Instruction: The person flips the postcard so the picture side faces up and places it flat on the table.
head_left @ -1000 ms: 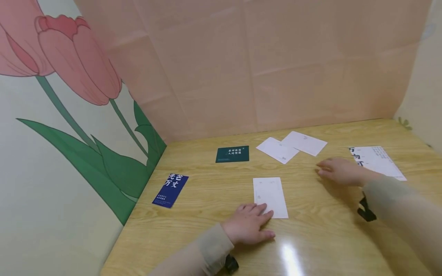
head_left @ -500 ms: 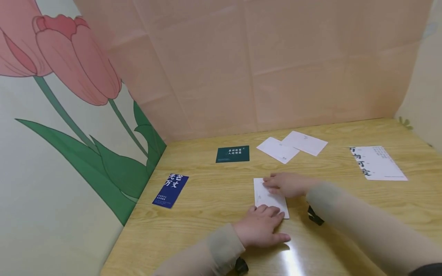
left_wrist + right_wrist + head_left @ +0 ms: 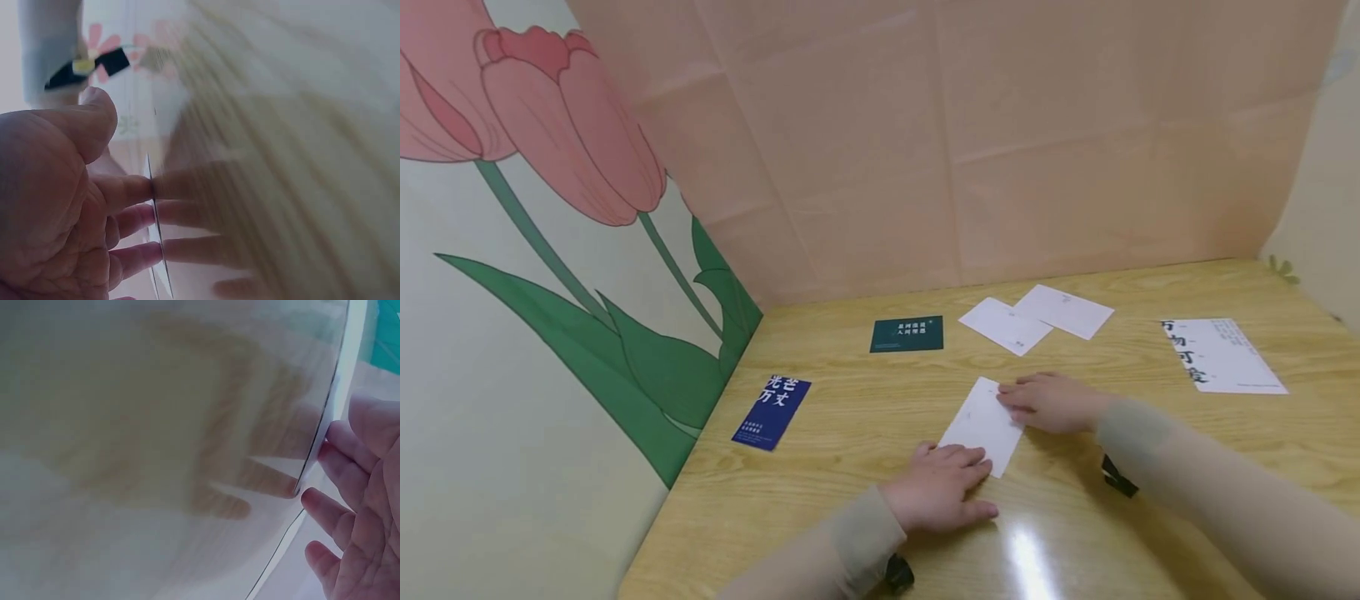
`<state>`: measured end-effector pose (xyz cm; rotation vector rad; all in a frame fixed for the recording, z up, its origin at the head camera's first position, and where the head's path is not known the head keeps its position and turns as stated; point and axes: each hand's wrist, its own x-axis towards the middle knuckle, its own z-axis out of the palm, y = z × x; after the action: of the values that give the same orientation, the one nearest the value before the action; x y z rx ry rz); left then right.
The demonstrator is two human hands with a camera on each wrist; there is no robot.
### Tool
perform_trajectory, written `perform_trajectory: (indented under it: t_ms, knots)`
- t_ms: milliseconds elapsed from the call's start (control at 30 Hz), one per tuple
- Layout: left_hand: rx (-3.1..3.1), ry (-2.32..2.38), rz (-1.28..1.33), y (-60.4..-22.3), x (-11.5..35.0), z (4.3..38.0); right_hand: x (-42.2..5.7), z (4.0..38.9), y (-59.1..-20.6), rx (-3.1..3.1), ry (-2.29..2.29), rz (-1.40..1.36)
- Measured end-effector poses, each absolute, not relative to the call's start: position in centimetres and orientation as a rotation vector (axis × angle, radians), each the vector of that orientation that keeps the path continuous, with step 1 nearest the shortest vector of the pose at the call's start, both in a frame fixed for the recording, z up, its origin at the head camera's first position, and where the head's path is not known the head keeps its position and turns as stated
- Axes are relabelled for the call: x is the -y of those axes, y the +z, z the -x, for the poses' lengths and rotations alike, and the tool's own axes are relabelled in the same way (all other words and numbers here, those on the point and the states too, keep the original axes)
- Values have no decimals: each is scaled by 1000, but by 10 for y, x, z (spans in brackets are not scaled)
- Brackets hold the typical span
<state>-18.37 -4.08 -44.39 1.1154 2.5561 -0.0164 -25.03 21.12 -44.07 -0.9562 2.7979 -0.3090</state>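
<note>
A white card [image 3: 977, 425] with faint small print lies slanted on the wooden table, its top leaning right. My left hand [image 3: 938, 485] rests its spread fingertips on the card's lower left part. At the upper right edge, the fingers of my right hand [image 3: 1051, 403] touch the card. Seen from the left wrist, the card [image 3: 156, 234] appears nearly edge-on under the fingertips of the left hand [image 3: 69, 200]. In the right wrist view, the right hand [image 3: 362, 494] has its fingers extended at the tabletop.
A navy card [image 3: 771, 414] with white characters lies left, a green card [image 3: 907, 334] farther back. Two white cards overlap behind the hands, one left [image 3: 1003, 327] and one right [image 3: 1067, 312]. A white card with black characters [image 3: 1232, 358] lies far right on the wooden table [image 3: 850, 508].
My right hand came in from the right onto the white card, then shifted slightly right. The card has turned clockwise from upright to slanted. My left hand stayed on its lower part.
</note>
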Motion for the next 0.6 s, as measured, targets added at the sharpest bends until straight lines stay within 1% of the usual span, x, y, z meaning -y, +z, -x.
perform_trajectory:
  t_ms: [167, 300, 600]
  knots:
    - [-2625, -59, -1074, -443, 53, 190, -224, 239, -441, -2864, -274, 1037]
    - [-2659, -80, -1042, -443, 59, 196, -231, 231, -443, -2903, -247, 1045]
    - [-2687, 46, -942, -441, 60, 212, -231, 211, -441, -2918, -188, 1027]
